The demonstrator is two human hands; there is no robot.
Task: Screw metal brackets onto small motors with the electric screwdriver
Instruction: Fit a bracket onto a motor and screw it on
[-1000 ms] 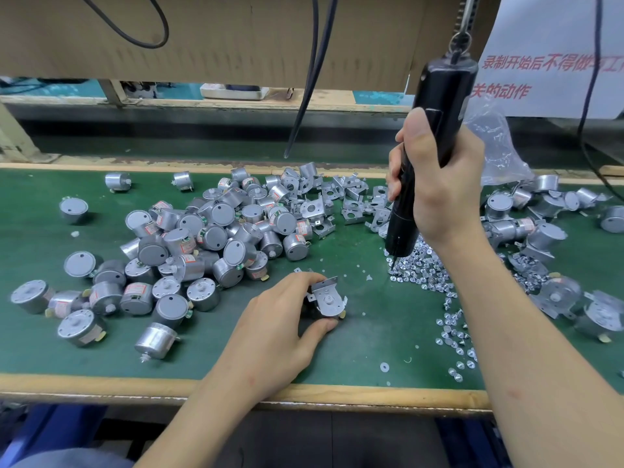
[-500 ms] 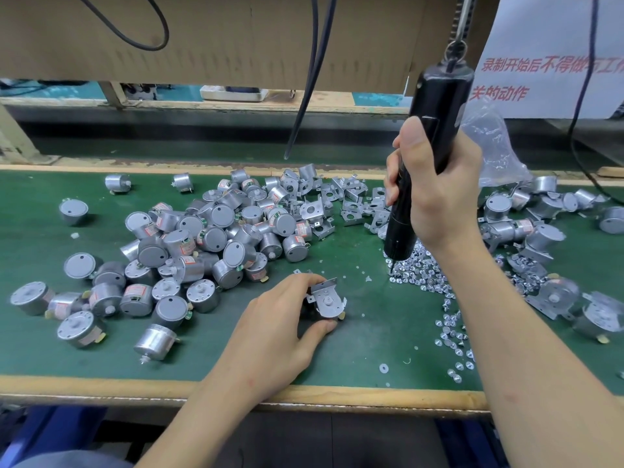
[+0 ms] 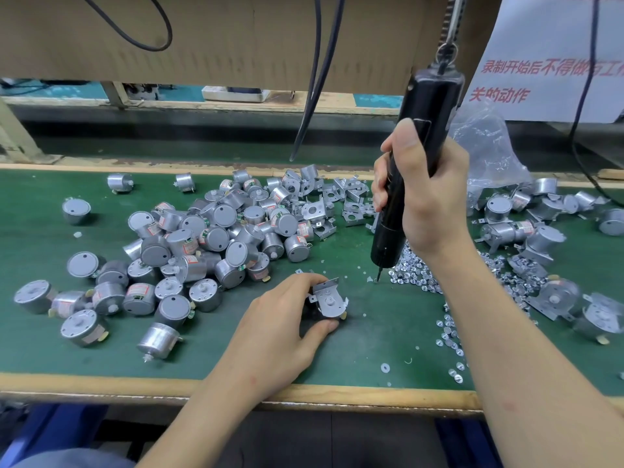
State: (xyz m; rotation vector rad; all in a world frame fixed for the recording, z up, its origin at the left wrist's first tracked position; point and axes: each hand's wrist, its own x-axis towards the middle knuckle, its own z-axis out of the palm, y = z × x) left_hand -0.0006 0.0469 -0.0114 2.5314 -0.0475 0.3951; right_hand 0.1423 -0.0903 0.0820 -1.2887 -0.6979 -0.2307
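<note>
Right hand (image 3: 429,201): fingers wrapped round black cylindrical electric screwdriver (image 3: 435,106), bit at edge of silver screw heap (image 3: 415,276); best kept upright. Left hand (image 3: 277,332): fingers pinching bracket-capped silver motor (image 3: 329,298); hold square.

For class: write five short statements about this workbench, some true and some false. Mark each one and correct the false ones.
1. The right hand grips the black electric screwdriver. True.
2. The left hand holds a bracketed motor on the bench. True.
3. The screwdriver's bit is seated in that motor's bracket. False: it points down at the edge of the screw pile, apart from the motor.
4. A motor heap lies to the left of the held motor. True.
5. The screw pile lies left of the motor heap. False: it lies to the right, partly beneath the right forearm.
</note>
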